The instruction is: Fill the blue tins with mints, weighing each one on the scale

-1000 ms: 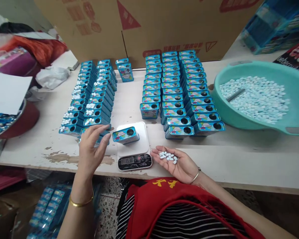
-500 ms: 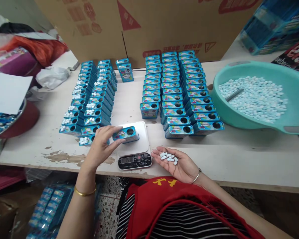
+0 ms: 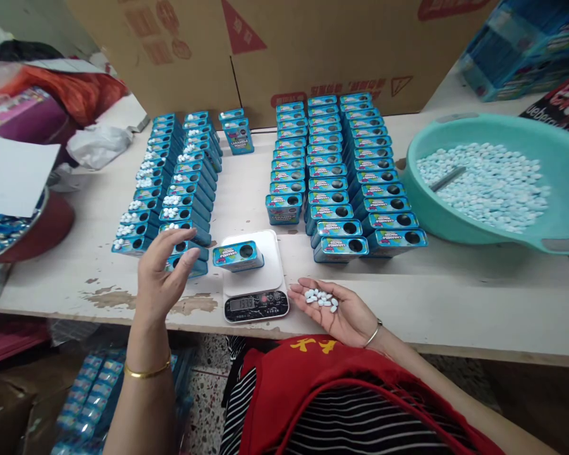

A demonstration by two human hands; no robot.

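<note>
Left hand [image 3: 160, 284] has moved leftward off the tin [image 3: 238, 255], fingers spread. That tin sits on the scale [image 3: 271, 273] at frame centre; best touch neither while reading. Right hand [image 3: 344, 317], fingers extended, should cradle its candies [image 3: 321, 297] level.

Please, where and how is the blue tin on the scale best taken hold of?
Probably best by the long side walls of the blue tin, near its left end, coming from the left, where the left hand hovers open. It stands upright on the scale, narrow front to back, so one hand should span it, and the opening lies toward its right end.
</note>
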